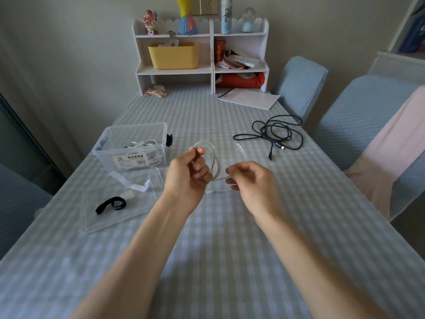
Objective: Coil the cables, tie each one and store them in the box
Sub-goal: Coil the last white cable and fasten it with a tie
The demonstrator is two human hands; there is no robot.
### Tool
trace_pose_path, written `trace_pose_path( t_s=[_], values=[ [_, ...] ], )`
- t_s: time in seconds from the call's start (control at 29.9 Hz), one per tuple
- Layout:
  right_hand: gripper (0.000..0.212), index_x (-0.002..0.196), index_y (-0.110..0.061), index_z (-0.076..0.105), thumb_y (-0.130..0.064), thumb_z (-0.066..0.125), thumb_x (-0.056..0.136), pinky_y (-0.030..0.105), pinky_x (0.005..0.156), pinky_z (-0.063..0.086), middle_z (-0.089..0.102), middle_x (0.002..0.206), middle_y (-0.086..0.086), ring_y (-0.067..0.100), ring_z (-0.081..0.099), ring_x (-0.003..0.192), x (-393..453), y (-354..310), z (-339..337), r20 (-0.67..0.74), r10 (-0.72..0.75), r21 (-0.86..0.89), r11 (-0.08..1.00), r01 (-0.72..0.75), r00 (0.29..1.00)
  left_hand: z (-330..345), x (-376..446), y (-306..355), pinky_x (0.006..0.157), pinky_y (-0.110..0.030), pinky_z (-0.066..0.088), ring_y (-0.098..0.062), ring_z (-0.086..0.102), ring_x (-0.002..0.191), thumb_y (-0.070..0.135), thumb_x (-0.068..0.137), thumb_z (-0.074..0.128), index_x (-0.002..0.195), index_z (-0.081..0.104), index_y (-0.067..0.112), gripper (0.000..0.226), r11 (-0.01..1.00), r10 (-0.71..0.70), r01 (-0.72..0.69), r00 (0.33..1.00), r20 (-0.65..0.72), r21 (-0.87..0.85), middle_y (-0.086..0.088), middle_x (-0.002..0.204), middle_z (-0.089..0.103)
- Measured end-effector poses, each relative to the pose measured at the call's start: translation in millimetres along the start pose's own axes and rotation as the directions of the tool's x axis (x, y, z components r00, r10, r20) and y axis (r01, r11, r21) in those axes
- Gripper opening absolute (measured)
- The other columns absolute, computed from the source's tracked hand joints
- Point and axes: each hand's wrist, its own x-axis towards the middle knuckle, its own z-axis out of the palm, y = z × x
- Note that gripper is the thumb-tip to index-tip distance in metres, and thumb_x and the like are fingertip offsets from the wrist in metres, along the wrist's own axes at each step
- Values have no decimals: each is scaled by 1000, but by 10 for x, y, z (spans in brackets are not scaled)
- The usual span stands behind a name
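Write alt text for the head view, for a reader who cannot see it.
Two bare hands coil a white cable above a checked table: the left hand grips the loops, the right hand pinches the loose strand. To the left are a clear box holding white cables and a black strap on its lid; a black cable lies uncoiled at right.

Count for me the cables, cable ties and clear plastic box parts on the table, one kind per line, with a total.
Cables: 3 (white cable held in the left hand and right hand; black cable loose on the table; white coil in the box)
Cable ties: 2 (black tie; white tie)
Box parts: 2 (box; lid)
Total: 7
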Motion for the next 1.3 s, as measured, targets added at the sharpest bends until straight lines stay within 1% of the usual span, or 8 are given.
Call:
trace_pose_path(
  t_s=[0.2,0.4,0.5,0.67,0.77,0.9,1.07,1.3],
  values=[
    [24,112,-9,50,3,57,93,27,72,58,76,87,0,10,74,79,20,40,6,-145,-15,133,991,34,989,71,-37,-116,50,-21,28,-8,24,44,18,103,38,76,54,14,31,994,-36,36,999,-8,100,5,54,30],
    [14,83,-14,70,-7,61,92,32,63,55,68,61,0,13,65,59,54,12,-62,-145,-77,71,994,88,986,94,-54,-172,37,-19,25,-7,22,39,15,99,41,75,54,12,28,974,-150,157,987,-60,163,5,50,31],
    [13,77,-19,69,-19,66,89,32,62,48,57,47,-6,12,59,53,76,-47,-106,-142,41,80,996,-30,989,97,-71,-177,36,-19,23,-7,22,38,15,100,41,76,54,11,27,951,-188,196,981,-58,240,5,49,31],
    [13,82,-10,68,-10,55,86,29,53,38,41,50,-2,14,40,41,184,-96,-218,-26,293,289,917,-274,956,15,-11,-177,39,-21,19,-9,22,41,17,101,42,76,55,11,29,879,-119,159,986,-117,449,4,48,30],
    [31,88,-8,67,4,38,87,23,44,42,43,52,1,12,37,36,229,-69,-251,110,315,186,925,-330,943,-85,69,-140,37,-20,18,-8,21,38,14,99,42,75,54,11,27,903,-99,168,977,-189,395,5,47,31],
    [37,92,-11,68,11,39,90,24,48,50,66,73,5,12,52,43,192,-35,-308,259,254,-195,959,-207,932,-178,126,-104,34,-19,18,-7,21,35,13,98,41,75,52,11,25,923,-91,177,963,-254,340,6,45,32],
    [39,97,-9,70,15,40,90,29,73,57,72,88,8,16,66,74,230,-48,-459,475,167,-157,982,-104,864,-231,159,-80,33,-19,19,-7,21,35,13,98,40,76,52,11,25,935,-90,174,960,-265,310,6,45,32],
    [23,89,-20,75,2,66,89,17,79,54,74,80,-3,6,69,81,234,4,-544,546,82,-191,981,28,834,-237,168,-85,36,-19,20,-7,21,37,13,98,40,76,52,11,25,932,-100,180,962,-255,314,5,46,33]
  ],
)
